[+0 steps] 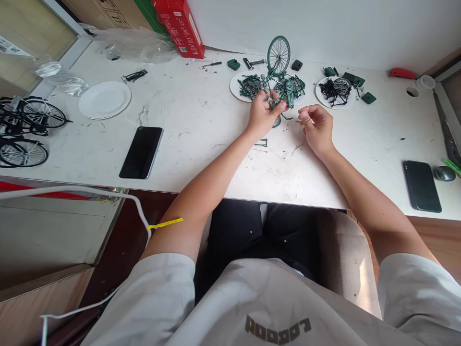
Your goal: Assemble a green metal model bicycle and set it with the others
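My left hand point(264, 113) is closed on a green model bicycle, whose spoked wheel point(278, 55) stands up above the fingers. To its right, my right hand point(317, 126) is pinched with the fingertips together; whatever is between them is too small to name. Behind my left hand, a white plate point(235, 87) carries a heap of small green parts. A second white plate point(327, 102) with black parts lies beyond my right hand. A small green piece point(264, 142) and thin pins point(297, 148) rest on the table below the hands.
Two phones lie on the white table point(201, 129), one black phone point(141, 152) at left and another phone point(422, 186) at right. Stacked plates point(104, 100), finished-looking black model bicycles point(30, 125), a red box point(181, 29) and a mouse point(445, 173) are also around.
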Demonstrator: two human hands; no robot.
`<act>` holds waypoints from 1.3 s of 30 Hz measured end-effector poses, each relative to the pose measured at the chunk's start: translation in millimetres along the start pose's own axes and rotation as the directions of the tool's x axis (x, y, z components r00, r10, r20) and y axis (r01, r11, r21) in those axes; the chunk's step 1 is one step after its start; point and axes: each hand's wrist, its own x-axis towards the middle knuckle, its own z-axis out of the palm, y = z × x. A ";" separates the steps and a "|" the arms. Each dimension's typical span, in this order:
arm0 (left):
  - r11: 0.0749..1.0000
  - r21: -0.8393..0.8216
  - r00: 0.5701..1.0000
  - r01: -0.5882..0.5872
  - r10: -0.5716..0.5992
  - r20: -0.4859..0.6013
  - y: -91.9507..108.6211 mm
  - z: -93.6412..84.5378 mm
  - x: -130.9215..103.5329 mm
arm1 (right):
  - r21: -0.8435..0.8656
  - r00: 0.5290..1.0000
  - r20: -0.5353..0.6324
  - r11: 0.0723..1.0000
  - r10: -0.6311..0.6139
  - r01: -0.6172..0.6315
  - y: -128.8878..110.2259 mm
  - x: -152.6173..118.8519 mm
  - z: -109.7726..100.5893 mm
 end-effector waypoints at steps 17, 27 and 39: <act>0.999 -0.051 0.998 0.019 -0.016 0.056 -2.6 13.5 -7.5 | -0.049 0.994 0.052 0.994 0.101 -0.098 -3.7 -5.9 6.4; 0.999 -0.033 0.996 0.026 -0.023 0.082 -7.7 10.4 -5.2 | -0.076 0.998 0.029 0.996 0.050 -0.048 4.8 -3.7 2.5; 0.998 -0.058 0.996 0.030 -0.025 0.088 -4.2 11.6 -9.6 | -0.112 1.000 0.025 0.994 0.019 -0.016 -4.6 -6.0 3.2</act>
